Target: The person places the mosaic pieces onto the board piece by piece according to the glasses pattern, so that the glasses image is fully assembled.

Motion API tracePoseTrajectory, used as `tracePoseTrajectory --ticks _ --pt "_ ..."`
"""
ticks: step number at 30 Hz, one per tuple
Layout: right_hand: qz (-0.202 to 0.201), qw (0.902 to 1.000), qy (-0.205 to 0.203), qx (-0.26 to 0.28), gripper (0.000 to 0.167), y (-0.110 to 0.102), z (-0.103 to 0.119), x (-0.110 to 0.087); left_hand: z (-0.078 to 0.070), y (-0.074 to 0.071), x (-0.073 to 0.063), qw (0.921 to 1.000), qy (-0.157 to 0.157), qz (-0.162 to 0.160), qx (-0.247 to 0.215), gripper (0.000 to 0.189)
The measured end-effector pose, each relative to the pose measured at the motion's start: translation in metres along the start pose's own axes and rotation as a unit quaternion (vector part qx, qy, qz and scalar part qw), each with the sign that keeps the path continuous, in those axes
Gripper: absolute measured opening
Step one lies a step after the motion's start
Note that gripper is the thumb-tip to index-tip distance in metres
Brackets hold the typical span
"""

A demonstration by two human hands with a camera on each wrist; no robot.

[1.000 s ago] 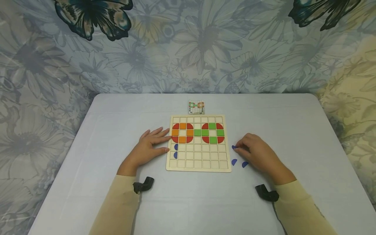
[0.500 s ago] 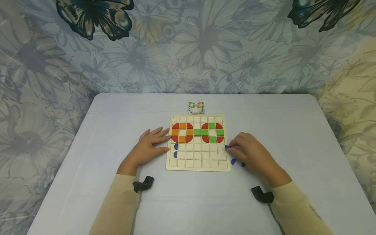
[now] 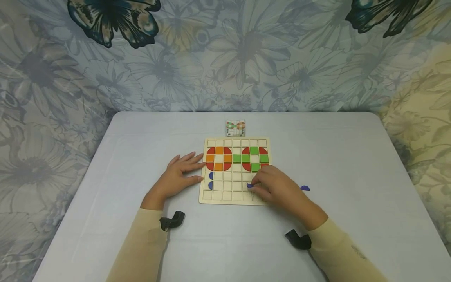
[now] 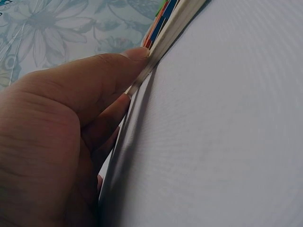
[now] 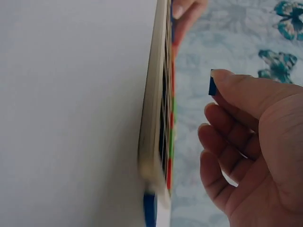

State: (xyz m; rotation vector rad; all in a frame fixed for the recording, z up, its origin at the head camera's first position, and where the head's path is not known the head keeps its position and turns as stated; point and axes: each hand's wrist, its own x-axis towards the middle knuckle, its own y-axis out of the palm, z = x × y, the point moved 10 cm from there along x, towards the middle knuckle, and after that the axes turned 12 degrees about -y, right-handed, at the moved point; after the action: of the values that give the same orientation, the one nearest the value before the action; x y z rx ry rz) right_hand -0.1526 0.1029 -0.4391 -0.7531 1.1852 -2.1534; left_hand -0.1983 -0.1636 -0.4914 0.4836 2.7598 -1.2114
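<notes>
My right hand (image 3: 278,188) pinches a small blue half-circle tile (image 3: 249,185) between thumb and fingertip, over the lower right of the square wooden grid board (image 3: 229,198). In the right wrist view this tile (image 5: 212,82) is raised off the board's face. My left hand (image 3: 179,174) lies with spread fingers, its thumb and fingertips at the board's left edge; the left wrist view shows the thumb (image 4: 135,54) touching that edge. Two blue half-circle tiles (image 3: 210,185) sit in the left column. Above them is a ring of red and orange tiles (image 3: 219,167), joined to a red and green one (image 3: 255,151).
A loose blue half-circle tile (image 3: 305,188) lies on the white table (image 3: 225,243) right of my right hand. A small pattern card (image 3: 235,128) is behind the board. Black wrist cameras (image 3: 172,220) are on both sleeves. A floral cloth (image 3: 246,58) hangs behind.
My right hand has carried the blue half-circle tile left, from beside the board to over it. It now covers the two loose tiles seen before and uncovers another. My left hand stays put.
</notes>
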Motion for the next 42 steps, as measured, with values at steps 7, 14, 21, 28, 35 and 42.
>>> tracePoseTrajectory --ticks 7,14,21,28,35,42 --pt "0.015 0.9996 -0.022 -0.002 0.014 0.016 0.023 0.022 0.0 0.001 0.0 1.0 -0.001 0.002 0.002 0.055" --pt "0.019 0.9986 -0.049 -0.002 0.012 0.035 0.049 0.047 0.001 -0.001 0.0 1.0 0.003 -0.001 0.005 0.054" --pt "0.034 0.9984 -0.041 -0.019 0.011 0.051 0.06 0.058 0.001 -0.001 0.001 0.9999 0.011 -0.002 0.003 0.053" --pt "0.038 0.9974 -0.039 -0.048 0.013 0.061 0.063 0.059 0.0 0.0 0.001 0.9999 0.007 -0.002 0.01 0.054" --pt "0.032 0.9969 -0.03 -0.065 0.014 0.062 0.064 0.061 0.0 0.0 0.001 0.9999 0.005 -0.002 0.013 0.053" --pt "0.026 0.9979 -0.024 -0.054 0.013 0.062 0.062 0.062 0.0 0.0 0.001 0.9999 0.004 -0.001 0.012 0.053"
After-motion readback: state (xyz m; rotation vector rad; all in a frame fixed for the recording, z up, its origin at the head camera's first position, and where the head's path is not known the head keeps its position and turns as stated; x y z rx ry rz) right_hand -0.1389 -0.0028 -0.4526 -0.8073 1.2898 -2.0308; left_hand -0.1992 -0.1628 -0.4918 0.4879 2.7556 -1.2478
